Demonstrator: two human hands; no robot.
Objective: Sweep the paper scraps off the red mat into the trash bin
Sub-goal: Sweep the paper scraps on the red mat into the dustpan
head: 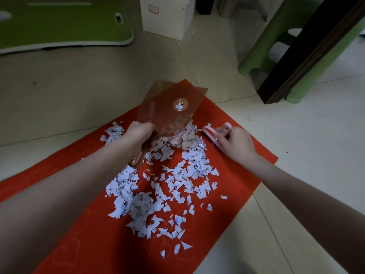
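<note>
A red mat (94,224) lies on the tiled floor, strewn with several white paper scraps (169,180). My left hand (140,137) grips the handle of a translucent brown dustpan (169,107), tilted up on its front edge against a heap of scraps at the mat's far end. My right hand (235,143) grips a small pink brush (215,133) lying on the mat just right of that heap. No trash bin is in view.
A white box (167,16) stands on the floor beyond the mat. A green board with a white rim (59,22) lies at the far left. Green stool legs (262,56) and a dark wooden post (308,56) stand at the right.
</note>
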